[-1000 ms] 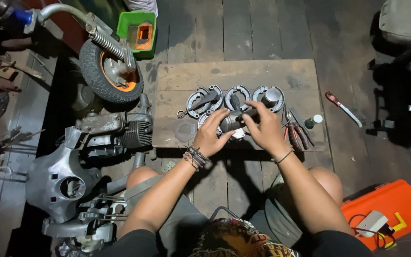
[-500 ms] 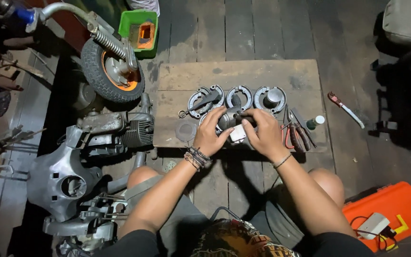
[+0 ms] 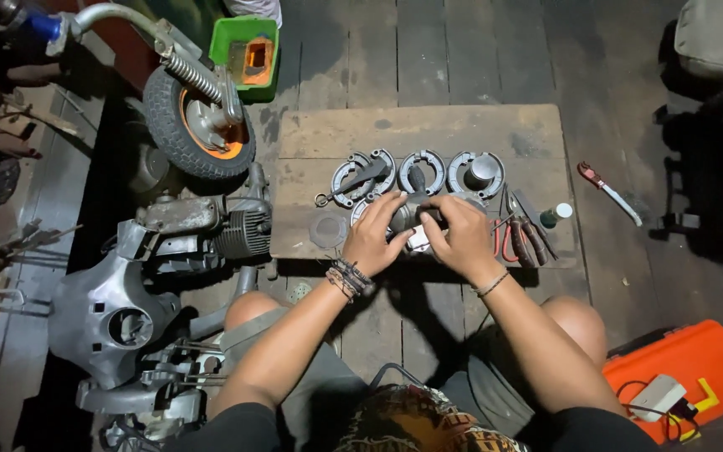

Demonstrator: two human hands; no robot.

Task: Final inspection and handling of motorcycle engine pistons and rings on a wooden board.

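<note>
My left hand (image 3: pixel 374 234) and my right hand (image 3: pixel 460 236) meet over a small metal part (image 3: pixel 416 216) at the front of a wooden board (image 3: pixel 428 130). Both hands grip it, and the fingers hide most of it. Just beyond my hands lie three round grey brake-shoe sets (image 3: pixel 418 172) in a row, the left one with a wrench (image 3: pixel 353 180) across it. A dark round disc (image 3: pixel 328 230) lies left of my left hand.
Red-handled pliers (image 3: pixel 516 238) and a small bottle (image 3: pixel 556 215) lie right of my hands. A screwdriver (image 3: pixel 611 192) rests on the floor. A wheel on a fork (image 3: pixel 198 125), an engine (image 3: pixel 211 226) and a grey scooter body (image 3: pixel 110 314) stand at left. An orange case (image 3: pixel 696 372) sits lower right.
Both hands have drawn a little nearer to me on the board, still closed around the metal part. The brake-shoe sets now show fully beyond my fingers.
</note>
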